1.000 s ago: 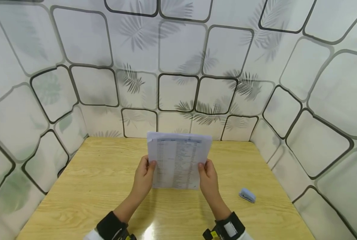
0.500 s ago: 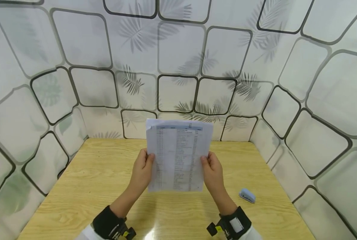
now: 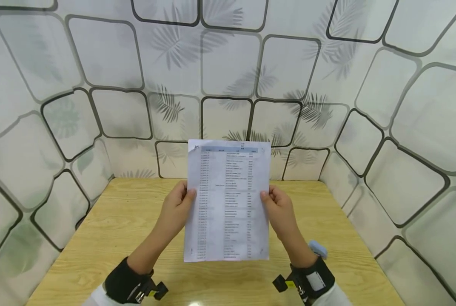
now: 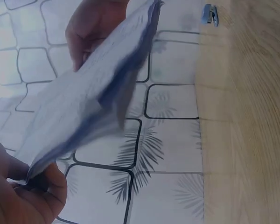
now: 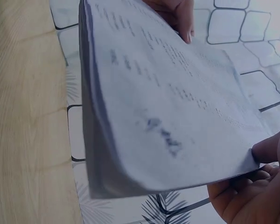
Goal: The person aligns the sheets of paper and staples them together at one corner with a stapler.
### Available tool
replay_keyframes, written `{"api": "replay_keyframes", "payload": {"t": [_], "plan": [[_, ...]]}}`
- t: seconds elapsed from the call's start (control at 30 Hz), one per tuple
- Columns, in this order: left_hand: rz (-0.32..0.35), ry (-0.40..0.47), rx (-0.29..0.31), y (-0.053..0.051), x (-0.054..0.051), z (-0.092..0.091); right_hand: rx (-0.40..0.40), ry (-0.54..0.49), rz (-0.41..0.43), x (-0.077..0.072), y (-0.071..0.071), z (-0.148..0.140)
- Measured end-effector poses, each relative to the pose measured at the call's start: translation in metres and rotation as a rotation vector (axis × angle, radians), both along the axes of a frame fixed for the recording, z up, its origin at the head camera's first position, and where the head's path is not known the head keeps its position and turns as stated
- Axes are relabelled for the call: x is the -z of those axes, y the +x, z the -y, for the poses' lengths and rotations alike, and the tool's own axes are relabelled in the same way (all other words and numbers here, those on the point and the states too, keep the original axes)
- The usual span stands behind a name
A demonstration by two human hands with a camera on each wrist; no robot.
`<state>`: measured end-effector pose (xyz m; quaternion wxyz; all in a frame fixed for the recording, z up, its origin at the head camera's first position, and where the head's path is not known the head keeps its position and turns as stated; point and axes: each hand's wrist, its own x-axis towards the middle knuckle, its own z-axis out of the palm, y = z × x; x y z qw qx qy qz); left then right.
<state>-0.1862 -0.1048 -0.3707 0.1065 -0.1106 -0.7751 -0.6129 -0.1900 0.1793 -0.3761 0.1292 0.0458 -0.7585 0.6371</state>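
A stack of printed paper sheets (image 3: 228,204) is held up above the table, its page of table rows facing me. My left hand (image 3: 177,206) grips its left edge, thumb on the front and fingers curled behind. On the opposite edge my right hand (image 3: 282,212) pinches the sheets the same way. In the right wrist view the paper stack (image 5: 163,107) shows several layers, slightly spread at the lower edge. Dark smudged marks lie near one corner. From the left wrist the paper stack (image 4: 88,98) appears tilted, with its bottom layers parting.
A small blue stapler (image 3: 317,248) lies on the wooden table (image 3: 109,238) to the right, partly hidden behind my right forearm. Patterned curtain walls (image 3: 228,63) with leaf prints enclose the table at the back and both sides.
Both hands have raised the paper stack and turned it more upright, so more of the printed page shows. My right forearm has shifted right and now partly covers the stapler.
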Motion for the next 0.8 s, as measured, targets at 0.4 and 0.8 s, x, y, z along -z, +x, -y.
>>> {"api": "replay_keyframes", "payload": {"t": [0.4,0.8], "plan": [[0.171,0.09,0.117,-0.003,-0.013,0.011,-0.128,-0.031,0.175,-0.014,-0.003,-0.009],[0.291,0.149,0.18,-0.002,-0.013,0.018,-0.186,-0.064,0.259,-0.015,-0.002,-0.009]]}}
